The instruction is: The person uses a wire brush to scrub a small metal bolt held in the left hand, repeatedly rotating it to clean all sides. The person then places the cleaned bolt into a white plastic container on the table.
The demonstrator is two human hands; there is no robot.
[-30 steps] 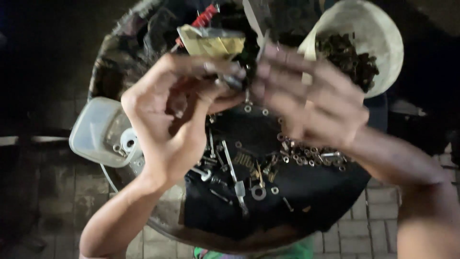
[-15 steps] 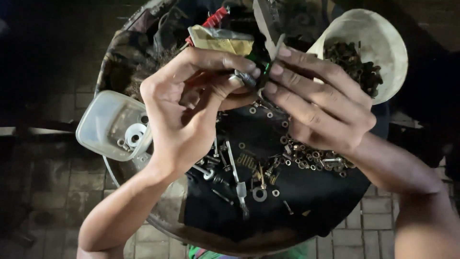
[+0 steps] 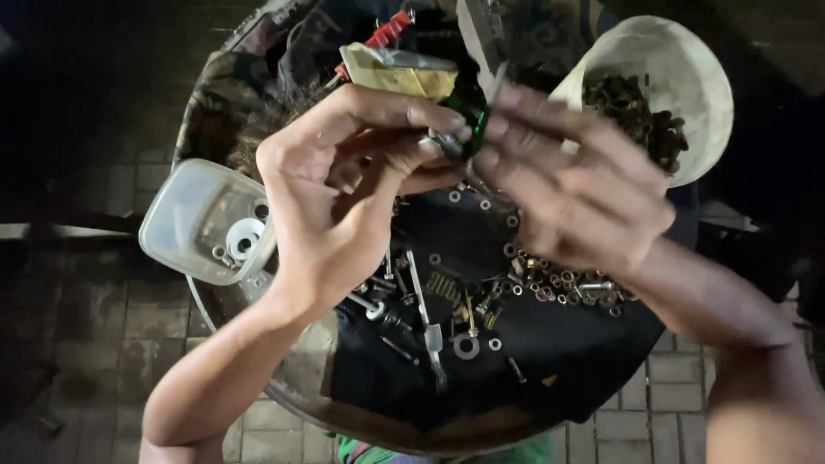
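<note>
Small metal fastener (image 3: 449, 143), apparently a short bolt or screw, held above the middle of a wide round tray (image 3: 258, 378) lined with dark cloth (image 3: 567, 352). The left hand (image 3: 344, 206) pinches the fastener between thumb and forefinger, the other fingers (image 3: 352, 176) curled loosely under it. The right hand (image 3: 576, 189) meets it from the other side, fingertips closed in at the same small piece; that hand is blurred, so whether it grips the fastener or a second part on it cannot be told. Whether the two parts are joined, half turned or separate is hidden behind the fingertips.

Below the hands, loose hardware lies spread on the cloth: washers (image 3: 467, 346), small nuts (image 3: 563, 283), a spring (image 3: 443, 286) and a long slim bolt (image 3: 427, 322). Much of it is unsorted, which suggests that most of the handling remains. A clear plastic box (image 3: 185, 215) at the tray's left edge holds only a few washers. A pale bowl (image 3: 687, 77) at the upper right is well filled with dark, rusty pieces. A crumpled yellowish packet (image 3: 400, 73) and a red plastic anchor (image 3: 388, 30) rest at the far side. Brick paving (image 3: 94, 326) lies beneath.
</note>
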